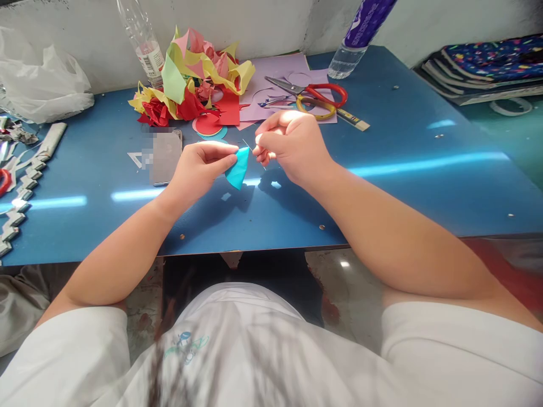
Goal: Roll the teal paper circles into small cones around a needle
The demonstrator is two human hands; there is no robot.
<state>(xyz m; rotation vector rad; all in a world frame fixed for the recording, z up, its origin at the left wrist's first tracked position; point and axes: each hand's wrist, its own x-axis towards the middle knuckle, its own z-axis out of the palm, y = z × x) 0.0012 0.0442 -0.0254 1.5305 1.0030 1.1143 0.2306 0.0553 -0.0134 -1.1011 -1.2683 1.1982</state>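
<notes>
My left hand (pixel 199 167) is closed, pinching a folded turquoise piece of paper (pixel 238 169) between thumb and fingertips, a little above the blue table. Just to its right is my right hand (pixel 292 141), fingers curled together around a thin needle-like wire (pixel 248 145). One end of the wire points up beside the paper's top edge; the other shows below the fingers. Whether the wire touches the paper I cannot tell. Beyond my hands lie round paper discs in red (pixel 207 125) and blue (pixel 218 134).
Behind are crumpled coloured papers (pixel 190 68), purple sheets (pixel 271 70), red-and-yellow-handled scissors (pixel 324 96), a clear bottle (pixel 144 45) and a purple-labelled bottle (pixel 356 39). At left are a phone (pixel 167 158), a zigzag folded strip (pixel 27 186) and a white plastic bag (pixel 46 85).
</notes>
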